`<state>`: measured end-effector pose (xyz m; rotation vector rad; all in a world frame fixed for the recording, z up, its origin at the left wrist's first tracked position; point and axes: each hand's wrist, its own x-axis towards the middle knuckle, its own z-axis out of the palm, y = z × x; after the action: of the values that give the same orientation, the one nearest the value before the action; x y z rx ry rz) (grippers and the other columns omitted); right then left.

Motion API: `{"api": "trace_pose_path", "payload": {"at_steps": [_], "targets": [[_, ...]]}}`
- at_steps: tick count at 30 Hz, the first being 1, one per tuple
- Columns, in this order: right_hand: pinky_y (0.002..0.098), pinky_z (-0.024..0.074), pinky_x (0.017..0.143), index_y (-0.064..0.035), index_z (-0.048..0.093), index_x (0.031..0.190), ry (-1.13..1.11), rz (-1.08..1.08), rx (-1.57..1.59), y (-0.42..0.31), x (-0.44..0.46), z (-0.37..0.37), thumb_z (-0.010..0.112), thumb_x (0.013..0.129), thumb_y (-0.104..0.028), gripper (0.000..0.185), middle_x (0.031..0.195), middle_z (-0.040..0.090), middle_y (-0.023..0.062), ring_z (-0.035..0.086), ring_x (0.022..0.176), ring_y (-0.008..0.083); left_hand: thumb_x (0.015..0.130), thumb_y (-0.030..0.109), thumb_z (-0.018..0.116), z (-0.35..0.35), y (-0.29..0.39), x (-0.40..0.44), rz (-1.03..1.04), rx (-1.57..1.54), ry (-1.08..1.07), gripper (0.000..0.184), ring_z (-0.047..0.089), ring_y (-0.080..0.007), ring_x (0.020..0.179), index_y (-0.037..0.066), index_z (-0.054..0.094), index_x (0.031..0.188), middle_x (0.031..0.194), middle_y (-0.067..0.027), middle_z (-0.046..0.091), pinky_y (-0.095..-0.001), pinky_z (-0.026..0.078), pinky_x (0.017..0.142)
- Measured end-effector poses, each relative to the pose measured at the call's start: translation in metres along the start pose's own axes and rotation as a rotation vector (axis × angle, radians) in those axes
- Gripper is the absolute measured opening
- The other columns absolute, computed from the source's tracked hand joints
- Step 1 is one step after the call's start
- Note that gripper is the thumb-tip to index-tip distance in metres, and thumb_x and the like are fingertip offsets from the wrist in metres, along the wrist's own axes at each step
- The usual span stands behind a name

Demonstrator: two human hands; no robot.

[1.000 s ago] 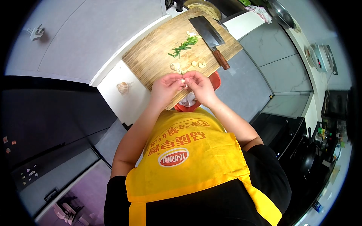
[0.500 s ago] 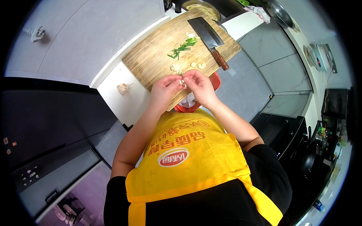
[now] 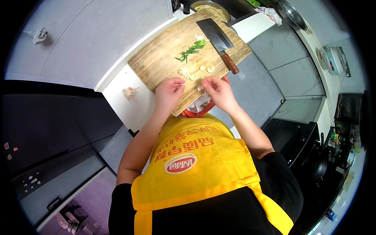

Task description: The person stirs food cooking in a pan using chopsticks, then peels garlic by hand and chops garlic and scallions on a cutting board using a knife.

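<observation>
Over the near end of a wooden cutting board [image 3: 150, 56] both my hands are apart. The fingers of my left hand [image 3: 169, 93] are pinched together, with a tiny pale bit at their tips that I cannot make out. My right hand [image 3: 220, 94] is pinched too, with a pale piece of garlic skin [image 3: 200, 88] at its fingertips. Just beyond them lie peeled garlic cloves [image 3: 193, 77] and a larger pale garlic piece [image 3: 182, 71]. Cut green onion [image 3: 191, 51] lies farther up. A cleaver [image 3: 215, 34] rests along the board's right side, its wooden handle towards me.
A red bin [image 3: 209, 107] with a whitish plastic liner stands below the board's near edge. A garlic bulb [image 3: 129, 93] sits on the white counter [image 3: 137, 105] to the left. Beyond the board is a metal bowl [image 3: 213, 8] of pale food.
My hands have moved apart, the right one shifting rightwards. Garlic cloves that were partly hidden behind my fingers now show on the board.
</observation>
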<state>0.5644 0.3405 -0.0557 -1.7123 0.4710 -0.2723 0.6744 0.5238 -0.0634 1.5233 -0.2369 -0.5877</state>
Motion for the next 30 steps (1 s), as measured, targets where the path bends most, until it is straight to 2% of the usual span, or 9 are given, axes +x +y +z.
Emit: {"api": "trace_pose_path", "payload": {"at_steps": [2,6,8,11,15,20,24,27,30], "targets": [[0.0214,0.0458,0.067,-0.0021,0.065,0.103,-0.221,0.127,-0.246,0.002,-0.008,-0.014,0.061,0.099,-0.009,0.009,0.084,0.063,-0.0032,0.055,0.075,0.0035,0.086,0.006,0.075,-0.005,0.001,0.001,0.184,0.519,-0.040,0.016,0.065,-0.0117,0.085,0.003,0.071,0.101,0.093,-0.0064,0.072,-0.0257,0.052,0.073],[0.0301,0.0518,0.065,-0.0007,0.066,0.095,-0.192,0.196,-0.081,0.073,-0.017,-0.010,0.064,0.094,-0.009,0.009,0.078,0.069,0.0066,0.062,0.069,0.0117,0.085,0.011,0.075,-0.011,-0.008,0.027,0.455,0.736,0.022,0.016,0.066,-0.0193,0.085,0.006,0.074,0.100,0.096,-0.0071,0.071,-0.0310,0.053,0.076],[0.0338,0.0530,0.065,-0.0010,0.067,0.095,-0.123,0.048,-0.247,0.081,-0.018,-0.004,0.063,0.093,-0.006,0.007,0.078,0.069,0.0115,0.065,0.068,0.0195,0.082,0.011,0.073,-0.014,-0.001,0.046,0.502,0.717,0.061,0.016,0.067,-0.0312,0.089,0.006,0.074,0.097,0.098,-0.0115,0.072,-0.0398,0.053,0.083],[0.0397,0.0546,0.072,-0.0036,0.068,0.094,-0.135,-0.116,-0.451,0.084,-0.012,0.005,0.067,0.086,-0.004,0.008,0.086,0.068,0.0165,0.067,0.079,0.0359,0.083,0.012,0.072,-0.015,0.006,0.061,0.486,0.754,-0.103,0.017,0.068,-0.0299,0.092,0.006,0.074,0.099,0.101,-0.0130,0.072,-0.0382,0.053,0.083],[0.0419,0.0547,0.075,-0.0056,0.070,0.096,-0.095,-0.309,-0.478,0.108,-0.004,0.004,0.070,0.082,-0.005,0.014,0.089,0.068,0.0145,0.067,0.086,0.0365,0.084,0.012,0.071,-0.014,0.006,0.069,0.500,0.847,-0.154,0.016,0.068,-0.0316,0.088,0.005,0.074,0.099,0.097,-0.0126,0.072,-0.0372,0.054,0.081],[0.0437,0.0557,0.077,-0.0087,0.071,0.097,-0.126,-0.317,-0.637,0.074,-0.015,-0.007,0.072,0.080,-0.010,0.018,0.094,0.068,0.0121,0.067,0.090,0.0342,0.094,0.010,0.066,-0.023,0.005,0.057,0.185,0.558,-0.099,0.014,0.068,-0.0134,0.078,0.002,0.070,0.105,0.085,-0.0062,0.070,-0.0254,0.053,0.073],[0.0430,0.0556,0.076,-0.0099,0.071,0.097,-0.202,-0.266,-0.640,0.036,-0.011,-0.016,0.070,0.082,-0.014,0.015,0.094,0.068,0.0122,0.067,0.090,0.0327,0.096,0.011,0.065,-0.032,0.001,0.057,0.109,0.459,-0.088,0.015,0.065,-0.0072,0.078,0.001,0.069,0.106,0.085,-0.0041,0.070,-0.0229,0.051,0.071],[0.0426,0.0551,0.076,-0.0116,0.071,0.099,-0.473,0.007,-0.905,-0.022,-0.006,-0.019,0.068,0.085,-0.016,0.016,0.096,0.069,0.0115,0.067,0.090,0.0321,0.096,0.011,0.064,-0.039,-0.003,0.058,0.143,0.484,-0.091,0.015,0.064,-0.0065,0.076,0.001,0.069,0.106,0.085,-0.0034,0.070,-0.0221,0.051,0.071],[0.0418,0.0543,0.075,-0.0097,0.072,0.100,-0.190,-0.381,-0.644,-0.044,0.013,0.008,0.071,0.086,-0.017,0.016,0.092,0.069,0.0121,0.067,0.087,0.0336,0.096,0.011,0.064,-0.034,0.000,0.057,0.152,0.483,-0.119,0.016,0.064,-0.0056,0.075,0.000,0.069,0.107,0.084,-0.0022,0.070,-0.0217,0.051,0.071]]}}
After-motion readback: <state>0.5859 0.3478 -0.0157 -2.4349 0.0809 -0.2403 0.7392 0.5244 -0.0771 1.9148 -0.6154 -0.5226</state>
